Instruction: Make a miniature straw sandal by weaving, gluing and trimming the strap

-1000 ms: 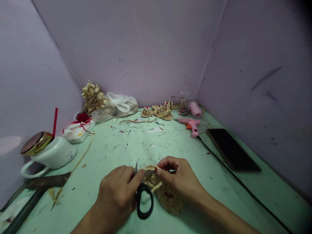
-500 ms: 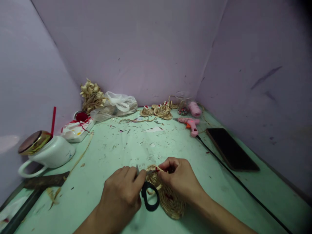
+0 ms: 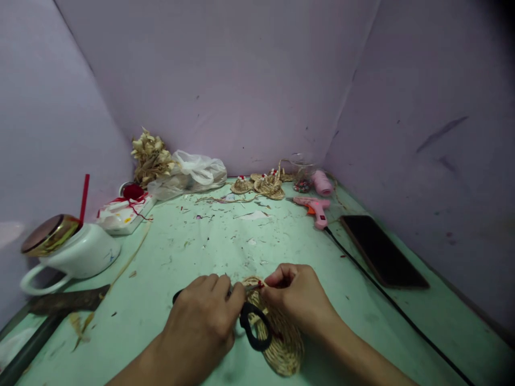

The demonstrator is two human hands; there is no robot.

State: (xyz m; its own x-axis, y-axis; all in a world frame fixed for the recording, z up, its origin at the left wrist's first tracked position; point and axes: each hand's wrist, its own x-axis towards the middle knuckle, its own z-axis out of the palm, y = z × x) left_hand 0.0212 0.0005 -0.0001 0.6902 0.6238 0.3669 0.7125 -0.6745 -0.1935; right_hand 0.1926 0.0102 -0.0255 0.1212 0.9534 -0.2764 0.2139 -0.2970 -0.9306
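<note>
My left hand (image 3: 205,321) is closed around a pair of black-handled scissors (image 3: 257,340). One handle loop hangs to the right of the hand, and another dark part shows at its left side. A blade points right, close to small red beads (image 3: 260,284). With thumb and index finger, my right hand (image 3: 298,295) pinches the beaded strap at the top of a small woven straw slipper (image 3: 287,354). The slipper's sole lies under the scissors, its rounded end towards me. Exactly where the blade touches is too small to make out.
A corded pink glue gun (image 3: 314,206) and a phone (image 3: 384,249) lie right. Behind are a pink spool (image 3: 322,183), a beaker of beads (image 3: 301,182), straw slippers (image 3: 269,187) and a plastic bag (image 3: 193,174). Left are a white mug (image 3: 86,252) and a hammer (image 3: 70,301).
My left hand has turned the scissors: the blade upright beside the thumb no longer shows, and a dark part now appears left of the hand. My right hand keeps its pinch.
</note>
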